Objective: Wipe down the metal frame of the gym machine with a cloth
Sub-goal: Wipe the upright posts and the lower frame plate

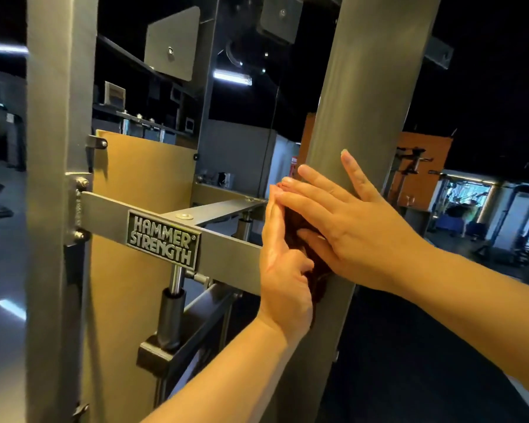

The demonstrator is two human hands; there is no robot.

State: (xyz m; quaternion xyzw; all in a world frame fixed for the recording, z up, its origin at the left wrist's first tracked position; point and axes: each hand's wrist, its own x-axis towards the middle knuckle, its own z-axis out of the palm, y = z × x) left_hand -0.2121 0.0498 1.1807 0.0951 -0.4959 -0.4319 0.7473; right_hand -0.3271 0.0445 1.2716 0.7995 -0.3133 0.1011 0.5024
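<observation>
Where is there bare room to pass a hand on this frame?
Crowded: the left hand and right hand hold the dark cloth against the right post. Bare: that post above them, and the crossbar between its bolted bracket and the nameplate.

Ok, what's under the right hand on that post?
A dark cloth, pressed against the post by the right hand; the left hand holds it too. Most is covered.

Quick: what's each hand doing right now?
Left hand: grips the dark brown crumpled cloth, thumb curled over it.
Right hand: open, straight fingers pressing the grey metal post.
</observation>
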